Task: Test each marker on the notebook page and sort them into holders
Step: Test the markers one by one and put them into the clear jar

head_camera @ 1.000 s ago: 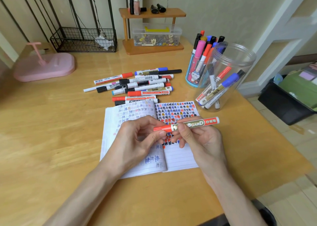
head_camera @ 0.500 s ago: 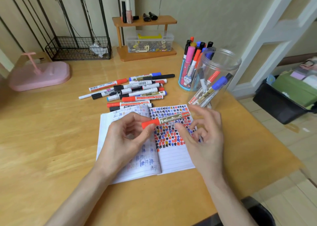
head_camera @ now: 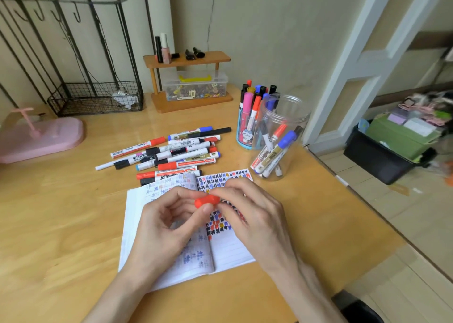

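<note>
The head view shows the red marker [head_camera: 206, 200] held above the open notebook [head_camera: 230, 254] on the desk [head_camera: 61, 224], between the 2 hands. The left hand [head_camera: 166, 227] pinches its red cap end, and the right hand [head_camera: 255, 214] curls onto the barrel. The long axis seems to run left to right, so uncapping likely means pulling the hands apart sideways. The right fingers hide the barrel and tip, and I cannot tell whether the cap is seated.

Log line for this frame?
left hand pinches red marker | right hand grips it | above notebook | likely uncapping
</note>
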Demonstrator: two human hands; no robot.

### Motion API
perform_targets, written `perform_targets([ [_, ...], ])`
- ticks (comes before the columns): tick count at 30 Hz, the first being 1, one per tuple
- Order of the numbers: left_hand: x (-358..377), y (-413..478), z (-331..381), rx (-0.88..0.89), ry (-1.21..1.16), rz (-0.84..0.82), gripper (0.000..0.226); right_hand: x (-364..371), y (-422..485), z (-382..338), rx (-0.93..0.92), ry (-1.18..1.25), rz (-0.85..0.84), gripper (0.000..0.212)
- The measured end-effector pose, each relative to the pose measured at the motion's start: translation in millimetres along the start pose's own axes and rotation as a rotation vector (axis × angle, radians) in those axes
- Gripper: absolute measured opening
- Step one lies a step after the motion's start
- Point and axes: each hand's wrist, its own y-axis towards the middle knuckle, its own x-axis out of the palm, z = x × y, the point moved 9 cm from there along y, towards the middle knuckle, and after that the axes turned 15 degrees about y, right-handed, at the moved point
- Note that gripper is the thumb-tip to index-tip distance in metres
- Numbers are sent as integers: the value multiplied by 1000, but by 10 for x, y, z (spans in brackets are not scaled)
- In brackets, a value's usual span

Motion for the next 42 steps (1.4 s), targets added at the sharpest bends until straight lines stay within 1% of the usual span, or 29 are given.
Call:
perform_targets([
  [1,27,1,13,19,-47,-36,21,-7,23,-6,-7,-1,-8,13],
  [2,56,1,28,35,-89,-70,30,-43,55,-1,0,19,9,12],
  [4,77,-5,24,44,-100,-102,53,-193,148,48,40,74,106,14],
  [5,78,-9,21,44,-76,-103,56,-286,212,81,59,85,161,17],
  [8,109,14,12,51,87,-100,34,-535,461,175,85,135,281,31],
  [11,180,99,1,70,305,-102,35,-699,704,262,96,186,342,52],
  [12,200,131,11,85,345,-94,33,-724,765,282,95,190,346,54],
  [15,241,160,2,126,424,-83,30,-764,884,324,107,181,351,47],
  [17,245,141,-8,146,453,-87,29,-845,927,320,95,178,404,46],
  [23,229,129,-52,177,482,-86,26,-1328,882,198,-11,85,784,42],
  [25,236,129,-61,183,477,-89,27,-1389,839,228,-9,44,841,40],
  [27,240,127,-64,184,470,-88,28,-1355,851,350,44,15,793,40],
  [30,238,133,-76,177,472,-80,27,-1202,876,561,126,-58,637,43],
  [32,238,132,-94,169,473,-82,31,-1112,851,643,145,-135,578,43],
  [34,237,134,-99,171,469,-82,28,-1067,817,688,149,-204,563,42],
  [37,229,133,-103,166,459,-78,26,-1046,792,718,148,-241,549,39],
  [42,236,131,-110,171,462,-90,29,-1032,789,708,134,-278,521,37],
])
